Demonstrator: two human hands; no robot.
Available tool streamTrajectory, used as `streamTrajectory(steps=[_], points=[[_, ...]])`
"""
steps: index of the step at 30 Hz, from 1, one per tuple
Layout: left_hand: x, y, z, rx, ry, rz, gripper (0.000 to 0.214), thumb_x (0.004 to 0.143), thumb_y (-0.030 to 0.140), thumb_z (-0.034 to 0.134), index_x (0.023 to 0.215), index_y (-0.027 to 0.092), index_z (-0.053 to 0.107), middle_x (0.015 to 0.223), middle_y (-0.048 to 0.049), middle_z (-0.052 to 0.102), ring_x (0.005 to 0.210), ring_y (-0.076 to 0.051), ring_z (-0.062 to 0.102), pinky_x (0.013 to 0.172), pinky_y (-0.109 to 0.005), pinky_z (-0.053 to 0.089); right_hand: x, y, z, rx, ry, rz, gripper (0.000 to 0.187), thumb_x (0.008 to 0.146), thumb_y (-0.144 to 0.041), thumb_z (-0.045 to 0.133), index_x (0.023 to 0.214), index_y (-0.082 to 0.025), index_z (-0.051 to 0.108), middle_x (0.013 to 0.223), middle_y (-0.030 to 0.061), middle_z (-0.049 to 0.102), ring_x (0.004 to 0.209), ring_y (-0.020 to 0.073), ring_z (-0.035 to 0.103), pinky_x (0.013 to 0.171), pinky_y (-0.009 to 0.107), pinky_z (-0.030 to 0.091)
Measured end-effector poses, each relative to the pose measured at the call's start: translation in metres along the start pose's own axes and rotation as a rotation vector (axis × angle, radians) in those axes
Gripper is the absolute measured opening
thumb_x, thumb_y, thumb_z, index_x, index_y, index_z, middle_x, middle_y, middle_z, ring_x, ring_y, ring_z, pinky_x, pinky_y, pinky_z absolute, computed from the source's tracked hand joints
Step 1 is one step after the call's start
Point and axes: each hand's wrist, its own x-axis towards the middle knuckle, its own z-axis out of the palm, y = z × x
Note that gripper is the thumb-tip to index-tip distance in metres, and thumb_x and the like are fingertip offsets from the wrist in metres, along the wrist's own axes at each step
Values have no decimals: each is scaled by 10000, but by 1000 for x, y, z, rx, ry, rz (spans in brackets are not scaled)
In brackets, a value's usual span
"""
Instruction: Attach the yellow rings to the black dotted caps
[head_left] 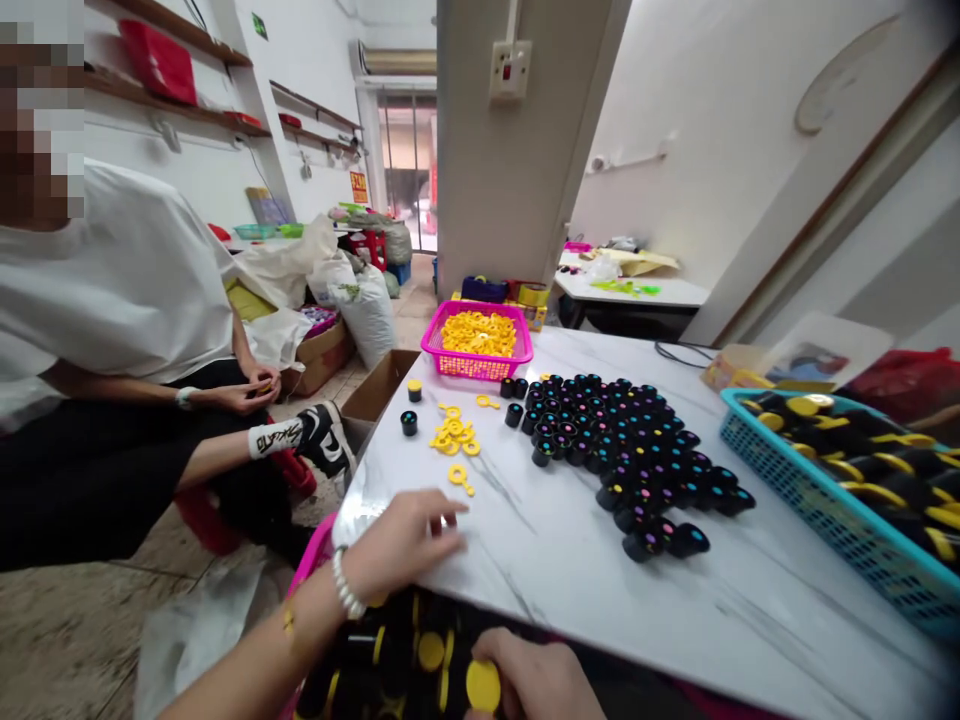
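Observation:
My left hand (409, 535), with a beaded bracelet at the wrist, hovers over the table's near left edge. Its fingers are apart and slightly blurred, and nothing shows in them. Just beyond lie a yellow ring with a short stem (459, 478) and a small pile of similar yellow rings (454, 435). Low in the view, my right hand (544, 675) grips a round piece with a yellow cap (484, 686); its underside is hidden. Beneath both hands, a pink basket (321, 545) holds many black pieces with yellow parts (375, 650).
Many small black cylinders (600, 420) with coloured centres cover the middle of the white table (757, 600). A pink basket of yellow rings (480, 365) stands at the back. On the right is a blue basket (825, 520) of black-and-yellow pieces. A person (135, 300) sits at left.

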Motion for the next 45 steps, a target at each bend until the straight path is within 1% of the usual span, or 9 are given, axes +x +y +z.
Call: streamTrajectory(steps=[4,9,12,17,23,30,33,40,45], points=[[38,-29,5,175,226,-11,258,796,262,596,1041,211,657,996,-48,591,746,-132,569,773,-280,460,11,-15,2,-289,41,-67,404,661,-336,737,1011,-172,622,725,73,689,582,243,644,450,272,378],[39,-29,30,376,198,29,156,881,253,498,978,204,610,931,-32,556,815,-155,569,752,-268,455,4,-19,-26,-108,194,-111,119,842,-242,563,926,-184,625,691,54,642,600,186,614,522,262,422],[31,-12,47,335,160,99,203,931,242,402,892,173,589,878,-39,543,756,-146,552,701,-261,452,3,-12,-49,27,428,47,133,894,-251,502,978,-203,594,845,75,627,698,185,608,651,292,465],[26,24,71,50,227,243,227,948,233,377,903,174,592,859,-43,541,793,-137,545,735,-246,457,20,3,-64,529,433,405,307,904,-464,477,1060,-204,526,751,19,606,474,130,551,445,248,417],[35,40,79,-58,139,372,255,913,176,414,1110,206,573,1005,-68,570,888,-141,562,800,-247,472,32,17,-71,1069,475,393,393,840,-506,575,1038,-167,561,681,-12,565,432,67,464,327,147,280],[66,34,73,-31,-70,328,226,723,52,481,794,171,659,777,-31,607,690,-129,558,638,-225,442,31,19,-68,580,645,271,362,794,-332,656,1123,-195,592,936,47,603,811,176,563,712,267,474],[78,34,70,-47,-197,323,296,647,1,430,693,177,664,700,-9,616,661,-119,564,608,-209,418,32,20,-61,490,676,343,357,711,-307,732,1022,-201,594,776,-4,550,681,157,512,593,241,437],[121,23,79,-28,314,-3,324,732,272,601,1034,159,573,932,-45,604,682,-137,558,675,-281,456,27,28,-49,327,814,346,133,848,-331,547,838,-199,537,672,-8,506,579,147,485,546,240,402],[154,13,96,17,391,-19,393,668,363,688,975,154,560,895,-41,563,778,-177,547,709,-297,434,37,45,-19,166,1052,315,342,854,-445,504,1085,-194,513,551,-42,496,443,158,502,458,244,408]])
